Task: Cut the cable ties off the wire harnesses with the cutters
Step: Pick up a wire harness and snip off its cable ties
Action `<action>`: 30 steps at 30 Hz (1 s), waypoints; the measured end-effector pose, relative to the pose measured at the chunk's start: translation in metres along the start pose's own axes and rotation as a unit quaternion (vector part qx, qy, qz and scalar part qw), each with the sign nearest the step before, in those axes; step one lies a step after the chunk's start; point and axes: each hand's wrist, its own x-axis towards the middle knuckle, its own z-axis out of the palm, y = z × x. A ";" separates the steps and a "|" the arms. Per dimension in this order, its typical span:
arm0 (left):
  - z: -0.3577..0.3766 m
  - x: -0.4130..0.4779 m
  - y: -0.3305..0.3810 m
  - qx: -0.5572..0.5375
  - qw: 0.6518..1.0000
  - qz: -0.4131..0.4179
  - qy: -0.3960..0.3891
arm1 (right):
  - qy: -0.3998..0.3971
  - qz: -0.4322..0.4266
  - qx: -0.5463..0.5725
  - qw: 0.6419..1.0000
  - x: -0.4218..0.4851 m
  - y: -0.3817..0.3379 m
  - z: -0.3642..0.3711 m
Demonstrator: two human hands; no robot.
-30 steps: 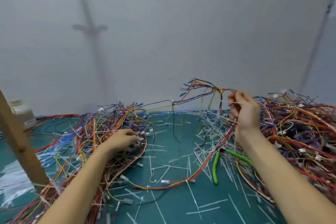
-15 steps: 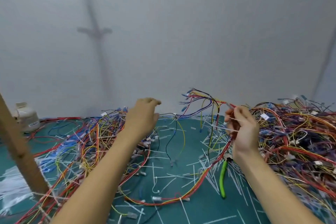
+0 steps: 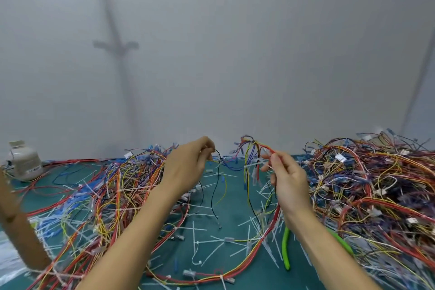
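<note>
Wire harness (image 3: 250,148) held over green mat (image 3: 231,218) — left hand (image 3: 188,165) pinching black wire (image 3: 219,158), right hand (image 3: 287,179) pinching red wires (image 3: 268,149); cutters (image 3: 285,249) beneath right forearm.

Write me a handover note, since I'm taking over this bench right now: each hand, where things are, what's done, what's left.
Left hand: pinches thin black and yellow wires.
Right hand: pinches the raised harness by its red branch, beside a white cable tie.
Cutters: on the mat under the right forearm, in neither hand.
Done: many cut ties litter the mat.
Left: cut that tie; ties also show in the left pile and right pile.
</note>
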 end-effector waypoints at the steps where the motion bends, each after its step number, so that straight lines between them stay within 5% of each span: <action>1: 0.001 -0.002 0.001 0.008 1.000 0.010 -0.003 | -0.003 0.004 -0.001 1.000 0.000 0.000 0.001; 12: 0.012 -0.025 0.005 -0.065 0.997 0.050 0.010 | 0.098 -0.008 0.163 0.982 0.006 -0.012 0.001; 18: 0.017 -0.025 0.005 -0.113 0.993 -0.021 0.015 | 0.084 -0.008 0.142 0.986 0.002 -0.006 0.011; 24: 0.022 -0.021 0.016 -0.230 0.970 -0.078 0.027 | -0.011 0.011 0.082 0.997 -0.002 0.002 0.025; 27: 0.022 -0.022 0.011 -0.178 0.979 -0.101 -0.012 | 0.031 0.012 0.098 0.995 -0.001 0.007 0.024; 30: 0.017 -0.025 -0.002 -0.013 0.997 -0.073 -0.019 | 0.088 0.006 0.142 0.986 0.005 0.005 0.013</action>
